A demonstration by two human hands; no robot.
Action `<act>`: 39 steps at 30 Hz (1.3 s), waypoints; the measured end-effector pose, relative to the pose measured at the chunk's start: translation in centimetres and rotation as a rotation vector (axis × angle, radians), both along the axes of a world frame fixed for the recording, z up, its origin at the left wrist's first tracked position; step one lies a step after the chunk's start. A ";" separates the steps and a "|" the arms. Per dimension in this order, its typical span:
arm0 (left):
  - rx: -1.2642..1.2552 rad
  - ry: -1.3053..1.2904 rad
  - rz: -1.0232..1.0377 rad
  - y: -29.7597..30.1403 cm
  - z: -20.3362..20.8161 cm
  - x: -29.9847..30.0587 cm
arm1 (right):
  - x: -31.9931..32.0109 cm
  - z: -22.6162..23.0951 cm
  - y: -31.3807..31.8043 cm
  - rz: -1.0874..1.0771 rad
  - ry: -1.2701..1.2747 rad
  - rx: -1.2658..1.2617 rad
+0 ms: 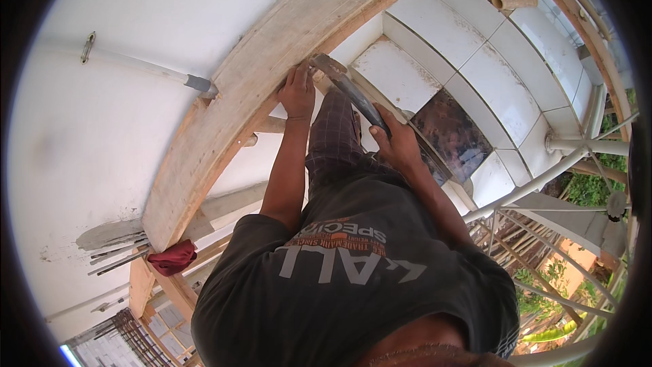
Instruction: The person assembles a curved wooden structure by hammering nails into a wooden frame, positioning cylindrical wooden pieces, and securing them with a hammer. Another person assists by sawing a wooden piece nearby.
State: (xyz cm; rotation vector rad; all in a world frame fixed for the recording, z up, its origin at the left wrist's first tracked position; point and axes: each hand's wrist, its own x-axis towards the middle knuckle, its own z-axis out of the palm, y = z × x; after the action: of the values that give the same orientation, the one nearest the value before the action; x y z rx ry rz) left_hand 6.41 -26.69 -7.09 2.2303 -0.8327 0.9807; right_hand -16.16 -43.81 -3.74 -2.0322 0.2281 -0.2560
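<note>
My right hand point(399, 137) is wrapped round the dark handle of a hammer point(353, 95). The worn, brownish hammer head lies at the edge of a long wooden board point(261, 47), close to the fingers of my left hand point(297, 92). Those fingers are bent together against the board's edge. Whatever they pinch, if anything, is hidden by the fingers and the hammer head. The board runs along a white wall and looks curved in this view.
A dark red cloth point(172, 258) hangs at the board's lower left end, beside thin rods point(121, 256). A pale pipe point(146, 68) meets the board. White tiles point(462, 75) and a dark reflective panel point(451, 134) lie to the right, with metal tubing point(530, 187) beyond.
</note>
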 end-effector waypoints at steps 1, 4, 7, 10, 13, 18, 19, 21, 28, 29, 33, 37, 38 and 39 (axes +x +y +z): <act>0.004 0.029 0.027 -0.1 0.2 -0.2 | -0.4 -0.2 -0.1 -0.003 0.012 0.024; -0.072 0.146 0.060 -0.4 0.2 -1.9 | -1.6 -0.8 -0.3 -0.069 -0.196 -0.023; -0.304 0.556 0.112 -0.7 -0.9 -5.1 | -2.6 -1.6 -0.6 -0.068 -0.041 0.013; -0.833 1.121 0.077 -1.5 -2.6 -6.3 | -3.3 -2.2 -1.0 -0.061 0.024 0.046; -1.652 1.604 -0.230 -2.5 -3.8 -3.8 | -3.5 -2.5 -1.1 -0.060 0.009 0.032; -1.969 1.571 -0.701 -4.3 -4.8 1.5 | -2.9 -1.8 -1.1 -0.054 0.010 0.022; -2.022 1.545 -0.706 -4.5 -4.9 1.9 | -2.7 -1.5 -1.1 -0.054 0.012 0.012; -2.034 1.547 -0.719 -4.8 -5.2 2.3 | -2.3 -0.9 -1.3 -0.040 -0.008 -0.021; -1.912 1.558 -0.575 -3.6 -5.8 2.4 | -1.4 -0.6 -1.1 -0.032 -0.350 0.059; -1.944 1.580 -0.656 -3.7 -5.8 2.5 | -1.1 -0.8 -0.9 -0.016 -0.356 0.028; -2.012 1.517 -0.612 -5.1 -5.2 2.3 | -0.1 -1.4 -0.5 0.023 -0.350 -0.075; -2.006 1.470 -0.571 -5.9 -4.2 1.9 | -0.3 -1.6 -0.4 -0.008 -0.170 -0.062; -2.004 1.453 -0.521 -5.8 -4.1 1.8 | -0.5 -1.7 -0.5 -0.014 -0.164 -0.063; -2.023 1.484 -0.523 -5.7 -4.1 1.7 | -0.6 -1.8 -0.5 -0.033 -0.221 -0.040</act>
State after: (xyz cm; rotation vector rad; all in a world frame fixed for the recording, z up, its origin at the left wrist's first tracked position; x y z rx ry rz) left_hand 8.12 -32.44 -11.16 0.3414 0.3667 -0.3601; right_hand -16.78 -44.32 -5.59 -2.0220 0.1192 -0.5056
